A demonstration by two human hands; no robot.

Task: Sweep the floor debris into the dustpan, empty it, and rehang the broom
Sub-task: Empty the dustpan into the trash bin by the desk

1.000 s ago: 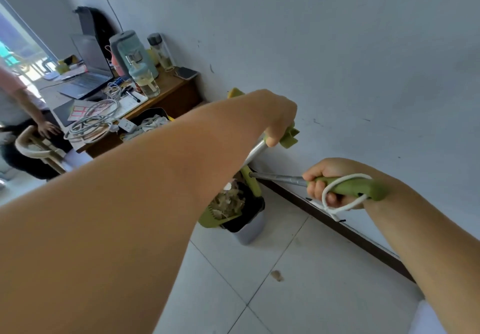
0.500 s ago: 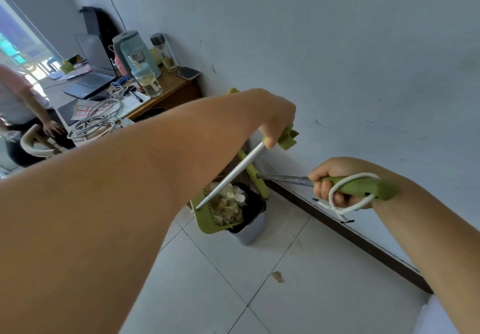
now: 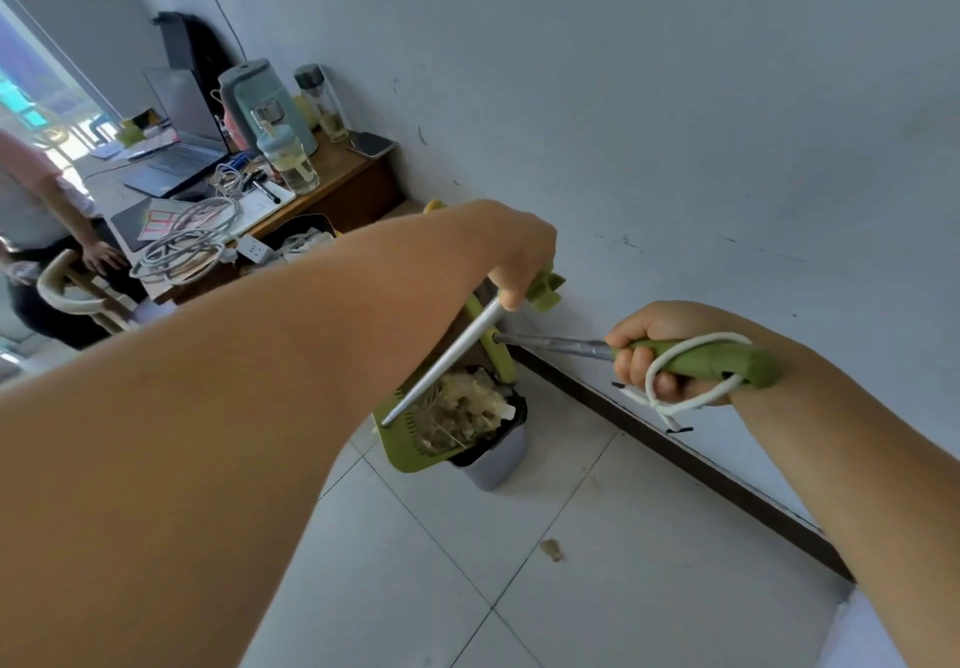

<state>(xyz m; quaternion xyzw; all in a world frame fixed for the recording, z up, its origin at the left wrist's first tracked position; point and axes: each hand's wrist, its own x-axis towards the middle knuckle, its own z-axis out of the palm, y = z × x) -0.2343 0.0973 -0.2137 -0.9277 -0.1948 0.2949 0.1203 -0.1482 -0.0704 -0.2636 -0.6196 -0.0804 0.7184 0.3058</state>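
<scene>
Brushed matt metal on both shafts: dustpan pole [image 3: 447, 358] and broom shaft [image 3: 550, 344]; matt green plastic on the broom grip [image 3: 717, 363], dustpan [image 3: 410, 446] and pole-top clip [image 3: 545, 291], with a smooth white cord loop [image 3: 691, 371] round the grip. Grey matt plastic bin [image 3: 496, 462] at 12 o'clock of the smooth, faintly glossy floor tiles [image 3: 649, 589]. Scuffed matt painted wall [image 3: 675, 122] at 1 o'clock, varnished wood desk [image 3: 337, 174] at 10 o'clock.

place: office | evidence: desk [image 3: 343, 176] with laptop [image 3: 179, 148], cables [image 3: 192, 241], power strip [image 3: 253, 250]
</scene>
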